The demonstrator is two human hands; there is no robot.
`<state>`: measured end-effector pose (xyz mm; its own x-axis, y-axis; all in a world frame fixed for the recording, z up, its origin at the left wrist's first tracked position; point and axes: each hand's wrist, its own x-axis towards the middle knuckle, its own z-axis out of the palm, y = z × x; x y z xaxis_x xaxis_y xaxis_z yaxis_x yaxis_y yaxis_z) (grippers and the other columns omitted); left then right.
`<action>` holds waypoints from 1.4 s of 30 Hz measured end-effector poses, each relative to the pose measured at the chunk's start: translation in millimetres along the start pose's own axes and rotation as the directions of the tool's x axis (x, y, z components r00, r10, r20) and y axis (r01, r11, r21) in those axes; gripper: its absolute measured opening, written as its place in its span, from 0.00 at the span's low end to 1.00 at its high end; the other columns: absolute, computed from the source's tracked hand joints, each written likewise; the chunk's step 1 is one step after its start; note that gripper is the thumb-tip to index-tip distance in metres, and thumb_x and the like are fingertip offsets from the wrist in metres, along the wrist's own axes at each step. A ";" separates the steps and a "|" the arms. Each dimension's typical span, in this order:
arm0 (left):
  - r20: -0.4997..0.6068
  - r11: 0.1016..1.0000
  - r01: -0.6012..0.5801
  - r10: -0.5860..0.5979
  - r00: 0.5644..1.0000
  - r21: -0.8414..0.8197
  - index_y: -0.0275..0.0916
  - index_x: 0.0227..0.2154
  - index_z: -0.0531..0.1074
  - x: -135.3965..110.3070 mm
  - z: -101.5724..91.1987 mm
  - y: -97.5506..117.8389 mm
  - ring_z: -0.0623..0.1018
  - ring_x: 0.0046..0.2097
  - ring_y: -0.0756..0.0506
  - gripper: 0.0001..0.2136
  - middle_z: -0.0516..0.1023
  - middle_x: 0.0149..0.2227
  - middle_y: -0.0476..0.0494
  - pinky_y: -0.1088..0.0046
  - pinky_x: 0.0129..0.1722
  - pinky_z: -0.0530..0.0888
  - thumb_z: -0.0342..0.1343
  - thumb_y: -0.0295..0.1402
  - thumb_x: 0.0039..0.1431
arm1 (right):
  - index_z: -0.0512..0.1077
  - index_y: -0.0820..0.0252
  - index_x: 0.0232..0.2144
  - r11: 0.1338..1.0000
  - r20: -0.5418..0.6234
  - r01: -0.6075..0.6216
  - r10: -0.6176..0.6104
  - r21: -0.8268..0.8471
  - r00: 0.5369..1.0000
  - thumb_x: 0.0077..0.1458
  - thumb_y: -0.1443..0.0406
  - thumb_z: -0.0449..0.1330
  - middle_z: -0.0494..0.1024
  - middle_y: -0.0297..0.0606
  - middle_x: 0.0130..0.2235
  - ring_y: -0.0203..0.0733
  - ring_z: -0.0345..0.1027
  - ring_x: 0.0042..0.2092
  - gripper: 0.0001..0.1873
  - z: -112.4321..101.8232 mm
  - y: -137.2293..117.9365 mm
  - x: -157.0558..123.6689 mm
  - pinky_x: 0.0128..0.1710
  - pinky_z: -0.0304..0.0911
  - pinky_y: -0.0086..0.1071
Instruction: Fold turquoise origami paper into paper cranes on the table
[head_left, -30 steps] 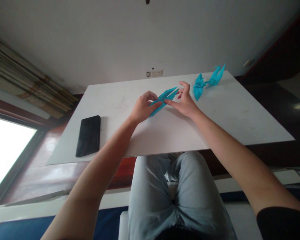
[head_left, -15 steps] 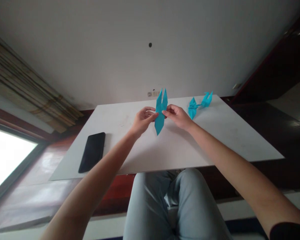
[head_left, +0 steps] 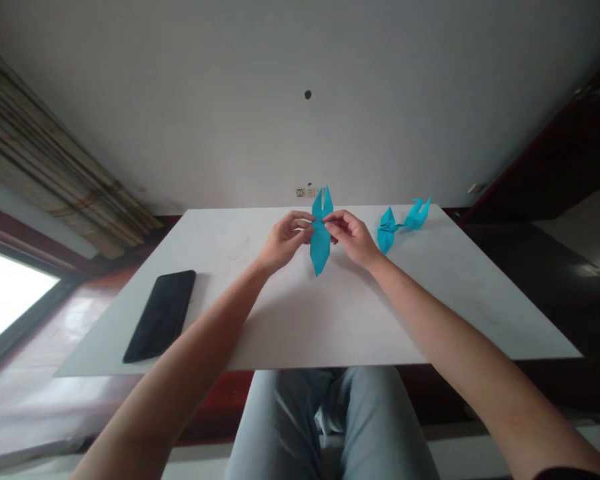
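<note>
A folded piece of blue origami paper is held upright over the white table, its two narrow points upward and a broader end pointing down. My left hand pinches its left edge between thumb and fingers. On the opposite edge, my right hand grips it the same way, with thumb and forefinger near the middle of the paper. To the right of my hands, a blue origami crane rests on the table. Beside it sits another blue origami crane, with thin points sticking up.
A black smartphone lies near the left end of the white table. Beyond the table's far edge rises a wall with sockets. My legs are under the near edge; a curtain hangs at left.
My right fingers have moved up onto the front of the paper, and its two upper points stand out shorter above my fingers. The camera view has shifted slightly.
</note>
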<state>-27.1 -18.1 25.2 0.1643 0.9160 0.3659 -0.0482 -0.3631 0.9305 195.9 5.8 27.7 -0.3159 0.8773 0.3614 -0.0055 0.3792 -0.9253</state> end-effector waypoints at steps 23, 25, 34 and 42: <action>-0.067 0.991 0.063 -0.071 0.995 -0.116 0.38 0.36 0.81 -0.2 -1.9 -28.2 0.84 0.38 0.48 0.28 0.87 0.37 0.44 0.71 0.42 0.82 0.84 0.57 0.52 | 0.75 0.51 0.38 0.995 -0.020 -0.031 0.033 0.095 0.999 0.51 0.35 0.81 0.75 0.27 0.30 0.36 0.66 0.31 0.34 3.2 26.7 -1.8 0.34 0.65 0.34; -0.090 0.990 -0.004 -0.008 0.996 -0.138 0.40 0.38 0.77 0.4 1.1 -28.0 0.82 0.37 0.50 0.29 0.84 0.35 0.48 0.73 0.41 0.80 0.85 0.56 0.52 | 0.73 0.48 0.44 0.992 -0.016 0.008 -0.006 0.125 1.000 0.53 0.36 0.81 0.76 0.26 0.31 0.36 0.66 0.30 0.34 4.5 25.0 -1.9 0.32 0.65 0.33; -0.017 0.997 -0.065 0.064 0.998 -0.037 0.41 0.51 0.85 -1.7 4.9 -26.2 0.85 0.40 0.49 0.23 0.86 0.42 0.45 0.73 0.42 0.81 0.82 0.47 0.60 | 0.81 0.50 0.47 0.997 -0.019 0.080 -0.081 -0.006 0.997 0.64 0.38 0.74 0.75 0.30 0.33 0.38 0.64 0.31 0.27 0.7 23.1 -4.7 0.32 0.63 0.35; -0.107 0.976 -0.135 0.154 0.982 0.171 0.43 0.48 0.90 -0.6 -1.1 -24.8 0.87 0.43 0.45 0.15 0.89 0.41 0.43 0.65 0.49 0.84 0.79 0.43 0.63 | 0.88 0.50 0.50 0.992 0.000 0.102 -0.102 -0.074 0.995 0.58 0.40 0.79 0.78 0.34 0.38 0.40 0.66 0.35 0.28 -4.7 20.6 -2.3 0.35 0.64 0.37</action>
<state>-27.1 -9.5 1.9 0.0489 0.8621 0.5045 0.0992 -0.5068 0.8564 200.9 12.9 8.3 -0.3138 0.8338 0.4542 0.0320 0.4874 -0.8726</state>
